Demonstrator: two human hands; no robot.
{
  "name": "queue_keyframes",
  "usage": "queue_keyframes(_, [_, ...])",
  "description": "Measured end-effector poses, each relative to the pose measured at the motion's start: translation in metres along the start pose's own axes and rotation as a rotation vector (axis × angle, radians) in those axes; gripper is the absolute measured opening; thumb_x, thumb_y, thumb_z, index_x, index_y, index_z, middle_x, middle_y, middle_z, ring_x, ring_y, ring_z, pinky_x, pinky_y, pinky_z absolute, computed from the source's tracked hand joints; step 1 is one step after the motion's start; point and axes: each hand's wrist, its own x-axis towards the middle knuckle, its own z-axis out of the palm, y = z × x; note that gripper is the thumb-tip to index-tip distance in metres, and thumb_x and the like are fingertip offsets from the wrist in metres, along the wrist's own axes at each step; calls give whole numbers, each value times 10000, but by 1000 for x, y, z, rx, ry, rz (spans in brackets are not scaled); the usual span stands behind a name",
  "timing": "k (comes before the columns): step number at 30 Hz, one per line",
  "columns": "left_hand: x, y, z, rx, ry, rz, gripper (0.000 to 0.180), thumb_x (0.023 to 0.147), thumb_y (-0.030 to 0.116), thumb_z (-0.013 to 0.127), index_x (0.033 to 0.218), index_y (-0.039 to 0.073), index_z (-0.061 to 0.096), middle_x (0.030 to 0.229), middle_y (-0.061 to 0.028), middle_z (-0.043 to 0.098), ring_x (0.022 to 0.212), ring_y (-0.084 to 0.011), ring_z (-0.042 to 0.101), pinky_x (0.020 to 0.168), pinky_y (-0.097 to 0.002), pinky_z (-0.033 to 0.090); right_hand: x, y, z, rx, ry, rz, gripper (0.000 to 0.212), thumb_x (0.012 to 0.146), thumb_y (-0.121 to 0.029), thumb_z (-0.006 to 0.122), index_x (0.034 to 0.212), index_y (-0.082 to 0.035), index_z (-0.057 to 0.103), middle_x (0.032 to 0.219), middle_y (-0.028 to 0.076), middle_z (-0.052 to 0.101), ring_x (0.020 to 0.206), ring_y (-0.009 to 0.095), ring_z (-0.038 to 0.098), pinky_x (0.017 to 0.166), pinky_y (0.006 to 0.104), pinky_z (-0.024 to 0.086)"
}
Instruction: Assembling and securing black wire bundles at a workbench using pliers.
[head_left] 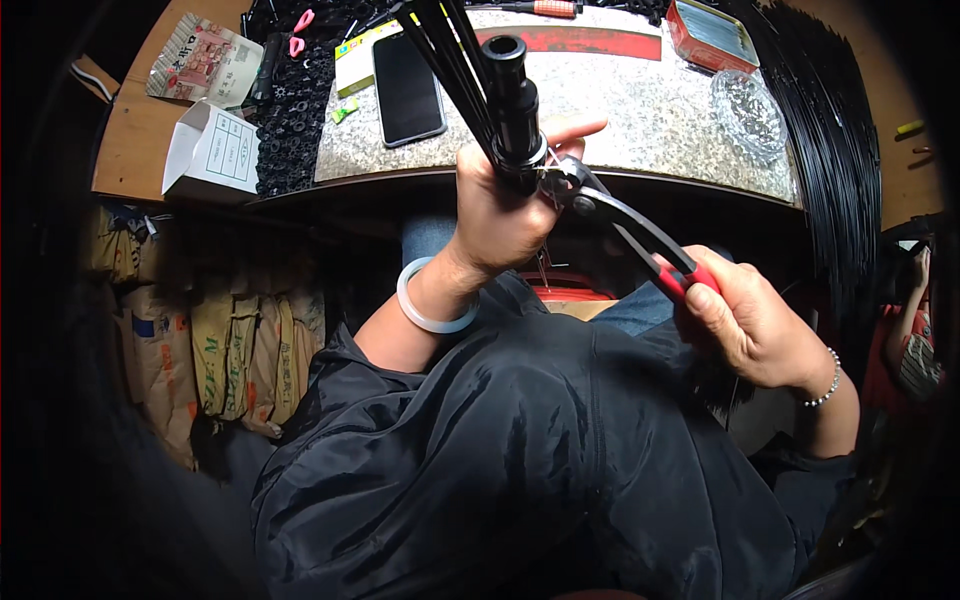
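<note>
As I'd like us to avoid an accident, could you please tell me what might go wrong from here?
The pliers in the right hand work close to the left hand gripping the black tube, so a slip might pinch a finger.

The black rods rise beside the phone; a swing could knock it, perhaps off the nearby table edge.

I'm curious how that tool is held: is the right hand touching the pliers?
Touching. The head view shows the right hand wrapped around the red grips of the pliers.
</note>
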Motion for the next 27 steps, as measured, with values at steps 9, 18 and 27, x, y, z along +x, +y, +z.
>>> queue_keyframes(9, [8, 1, -1, 79, -50, 65, 263, 831, -79, 525, 1072, -52, 628, 641, 43, 535, 522, 1, 407, 476, -161, 324, -4, -12, 0, -820, 393, -153, 272, 831, -221, 630, 960, -26, 491, 682, 173, 581, 647, 330, 611, 542, 391, 480])
queue_keyframes(18, [9, 10, -1, -85, 44, -270, 227, 882, 84, 592, 1074, -33, 628, 527, 39, 493, 390, -18, 389, 365, -178, 282, 12, 42, 11, 11, 381, -319, 95, 866, -74, 557, 915, -23, 493, 853, 32, 440, 693, 81, 406, 644, 192, 350])
queue_keyframes(27, [4, 13, 22, -271, 86, -236, 75, 833, 9, 619, 813, -42, 669, 743, -61, 661, 726, -93, 629, 576, -230, 492, 78, 12, 39, 79, 721, -714, 333, 754, 12, 703, 1073, 37, 611, 976, 57, 547, 890, 130, 546, 824, 247, 426])
